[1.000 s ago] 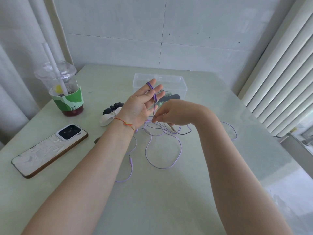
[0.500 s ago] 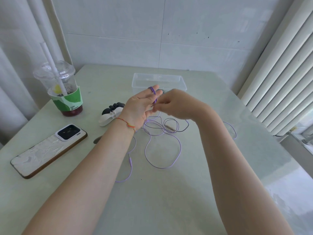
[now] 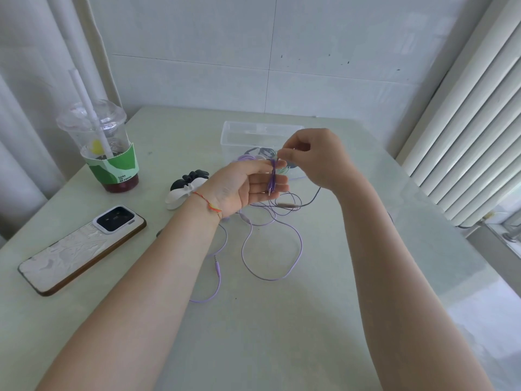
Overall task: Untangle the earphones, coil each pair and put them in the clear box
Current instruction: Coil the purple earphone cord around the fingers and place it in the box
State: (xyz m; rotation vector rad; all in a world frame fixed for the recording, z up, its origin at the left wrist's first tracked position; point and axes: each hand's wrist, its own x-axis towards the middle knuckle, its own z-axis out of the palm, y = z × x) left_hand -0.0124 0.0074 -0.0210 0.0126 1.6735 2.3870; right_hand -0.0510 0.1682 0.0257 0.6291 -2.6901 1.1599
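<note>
My left hand (image 3: 248, 184) is held palm up over the table with straight fingers, and a dark purple earphone cord (image 3: 272, 176) is wound around them, its plug hanging at the fingertips. My right hand (image 3: 310, 156) pinches the cord's loose end just above those fingers. A light purple earphone cable (image 3: 270, 249) lies in loose loops on the table below, its plug near my left forearm. Behind the hands stands the clear box (image 3: 239, 131), with coiled earphones partly visible inside.
A drink cup with a straw (image 3: 104, 148) stands at the left. A phone (image 3: 81, 249) lies face down near the left edge. A black and white clip-like object (image 3: 186, 187) sits beside my left wrist. Window blinds run along the right.
My left hand has turned sideways and lowered a little. My right hand has lifted up and right, drawing the dark purple cord around the left fingers.
</note>
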